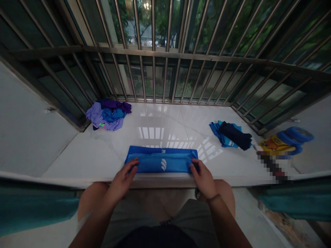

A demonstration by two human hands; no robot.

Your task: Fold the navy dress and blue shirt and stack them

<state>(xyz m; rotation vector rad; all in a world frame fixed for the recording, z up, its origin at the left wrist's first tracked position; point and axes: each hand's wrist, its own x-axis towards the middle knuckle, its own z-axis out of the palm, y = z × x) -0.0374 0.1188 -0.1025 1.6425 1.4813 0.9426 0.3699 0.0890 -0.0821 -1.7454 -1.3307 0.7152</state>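
- Head view: a blue garment (161,161), folded into a long flat band with a white logo at its middle, was seen lying along the near edge of the white bench (85,151), directly in front of the person.
- The left hand (122,179) was laid on the band's left end, fingers spread and pressed flat on the cloth rather than closed round it.
- The right hand (204,177) was set at the band's right end, the fingers curled over the cloth's edge as if pinching it; how firmly it was gripped could not be told.
- The step in hand was judged to be the folding of this garment: the lengthwise folds appeared done, with both ends held square.
- The next move was judged to call for one end to be lifted and carried across to the other, the edges kept aligned so that the band would not skew or slide off the bench's lip.
- A loose heap of purple and blue clothes (108,113) was seen at the far left of the bench, well apart from the hands, near the metal bars (155,75).
- A smaller bundle of dark and light blue cloth (232,136) lay to the far right, also apart from the band.
- A yellow and blue printed item (284,141) was seen at the right edge; part of it was blurred out and could not be made out.
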